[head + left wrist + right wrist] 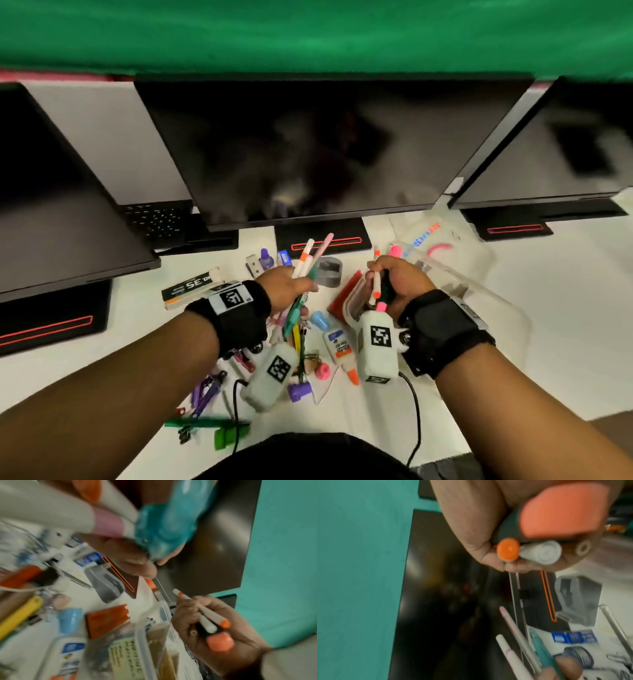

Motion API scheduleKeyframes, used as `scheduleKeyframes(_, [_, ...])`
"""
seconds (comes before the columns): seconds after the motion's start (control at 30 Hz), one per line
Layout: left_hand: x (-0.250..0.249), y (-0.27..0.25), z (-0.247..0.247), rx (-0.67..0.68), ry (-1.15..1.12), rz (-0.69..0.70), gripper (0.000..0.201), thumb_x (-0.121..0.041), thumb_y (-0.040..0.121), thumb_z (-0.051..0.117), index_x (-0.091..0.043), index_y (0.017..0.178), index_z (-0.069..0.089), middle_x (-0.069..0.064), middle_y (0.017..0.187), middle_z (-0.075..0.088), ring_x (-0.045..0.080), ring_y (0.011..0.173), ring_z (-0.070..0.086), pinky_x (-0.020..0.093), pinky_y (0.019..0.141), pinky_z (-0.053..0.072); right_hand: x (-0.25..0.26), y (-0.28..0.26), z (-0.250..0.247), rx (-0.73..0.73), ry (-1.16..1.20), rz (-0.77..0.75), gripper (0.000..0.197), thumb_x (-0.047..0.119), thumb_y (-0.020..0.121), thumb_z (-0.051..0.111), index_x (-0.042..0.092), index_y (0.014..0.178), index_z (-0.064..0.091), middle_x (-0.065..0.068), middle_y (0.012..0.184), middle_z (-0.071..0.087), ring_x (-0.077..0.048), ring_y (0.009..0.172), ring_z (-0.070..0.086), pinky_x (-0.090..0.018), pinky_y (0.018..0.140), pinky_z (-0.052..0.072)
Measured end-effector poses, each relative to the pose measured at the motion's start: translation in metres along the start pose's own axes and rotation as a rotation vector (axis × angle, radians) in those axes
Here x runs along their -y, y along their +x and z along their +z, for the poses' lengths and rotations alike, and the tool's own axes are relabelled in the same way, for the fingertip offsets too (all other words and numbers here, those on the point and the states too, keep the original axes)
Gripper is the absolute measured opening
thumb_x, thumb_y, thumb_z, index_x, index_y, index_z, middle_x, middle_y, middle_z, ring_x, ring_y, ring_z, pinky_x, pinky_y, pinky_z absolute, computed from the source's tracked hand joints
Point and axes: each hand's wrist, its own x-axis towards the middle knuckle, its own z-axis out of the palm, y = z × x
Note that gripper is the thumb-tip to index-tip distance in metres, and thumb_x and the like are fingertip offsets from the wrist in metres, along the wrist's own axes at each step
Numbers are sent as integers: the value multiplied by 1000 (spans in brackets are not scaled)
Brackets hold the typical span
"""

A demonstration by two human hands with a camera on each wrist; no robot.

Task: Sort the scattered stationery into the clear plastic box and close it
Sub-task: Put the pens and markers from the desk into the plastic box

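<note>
My left hand (287, 284) grips a bunch of pens (308, 260), white, pink and teal, held above the pile of stationery; the same pens (106, 524) fill the left wrist view. My right hand (397, 277) grips several markers (376, 287) with orange and pink caps, and the markers (539, 545) show end-on in the right wrist view. The clear plastic box (445, 253) lies open on the white desk just right of that hand, with a pink item inside. Its clear lid (493, 308) stretches toward me under my right wrist.
Loose on the desk between my arms are a glue bottle (337, 346), a red pad (346, 294), a grey sharpener (329, 270), a staples box (191, 287), purple clips (205, 390) and green items (219, 428). Three dark monitors (308, 154) stand close behind. Cables trail near the desk's front edge.
</note>
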Motion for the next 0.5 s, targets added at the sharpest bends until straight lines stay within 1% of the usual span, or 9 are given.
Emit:
scheduleKeyframes(0.07, [-16, 5, 13, 50, 39, 48, 19, -33, 85, 62, -17, 76, 56, 11, 74, 64, 14, 58, 68, 22, 60, 56, 1, 7, -12, -45, 22, 35, 21, 1, 85, 43, 3, 65, 47, -13, 52, 46, -23, 35, 47, -22, 37, 44])
scheduleKeyframes(0.1, [-25, 8, 21, 66, 92, 65, 20, -37, 83, 62, -18, 79, 59, 15, 84, 68, 23, 74, 71, 30, 73, 58, 1, 10, -17, -52, 33, 36, 15, 2, 85, 45, 2, 70, 49, -17, 60, 48, -25, 43, 50, -26, 44, 49])
scheduleKeyframes(0.13, [-33, 9, 27, 62, 139, 79, 21, -38, 83, 62, -18, 83, 62, 17, 91, 69, 30, 84, 68, 36, 79, 56, 2, 10, -19, -55, 27, 35, 6, 3, 84, 49, 1, 79, 52, -18, 72, 50, -28, 55, 54, -34, 55, 54])
scheduleKeyframes(0.2, [-47, 15, 40, 42, 230, 86, 23, -35, 86, 59, -14, 91, 65, 10, 82, 64, 24, 73, 60, 27, 65, 47, 3, 11, -26, -63, 8, 36, 12, 5, 84, 52, 2, 96, 52, -19, 90, 50, -31, 80, 55, -49, 82, 51])
scheduleKeyframes(0.23, [-52, 18, 46, 30, 271, 87, 23, -35, 87, 57, -13, 91, 64, 4, 73, 57, 17, 64, 53, 24, 56, 39, 3, 12, -28, -55, 20, 45, 15, 6, 84, 52, 3, 99, 51, -19, 91, 49, -31, 83, 54, -48, 84, 49])
scheduleKeyframes(0.3, [-61, 25, 61, 13, 335, 76, 23, -35, 88, 56, -15, 77, 58, -2, 64, 47, 13, 57, 44, 23, 49, 31, 3, 10, -36, -44, 31, 54, 15, 8, 83, 50, 2, 97, 52, -17, 81, 48, -27, 66, 50, -37, 64, 46])
scheduleKeyframes(0.37, [-67, 33, 74, 5, 363, 75, 25, -34, 87, 58, -18, 68, 54, -1, 65, 48, 18, 64, 48, 24, 49, 31, 3, 11, -45, -42, 41, 38, 7, 6, 83, 46, 3, 83, 52, -16, 70, 45, -23, 55, 42, -31, 54, 36])
scheduleKeyframes(0.43, [-71, 41, 85, 10, 396, 90, 19, -29, 86, 60, -11, 86, 63, 6, 79, 57, 23, 77, 53, 26, 56, 36, 2, 12, -56, -53, 82, 25, 16, 1, 87, 42, 4, 73, 49, -14, 67, 46, -24, 57, 44, -31, 54, 38])
scheduleKeyframes(0.5, [-74, 46, 92, 0, 440, 123, 31, -22, 85, 62, -6, 111, 62, 12, 104, 64, 29, 95, 59, 30, 74, 46, 2, 10, -61, -36, 118, 13, 20, 1, 90, 39, 5, 72, 48, -12, 68, 46, -23, 58, 44, -30, 55, 40])
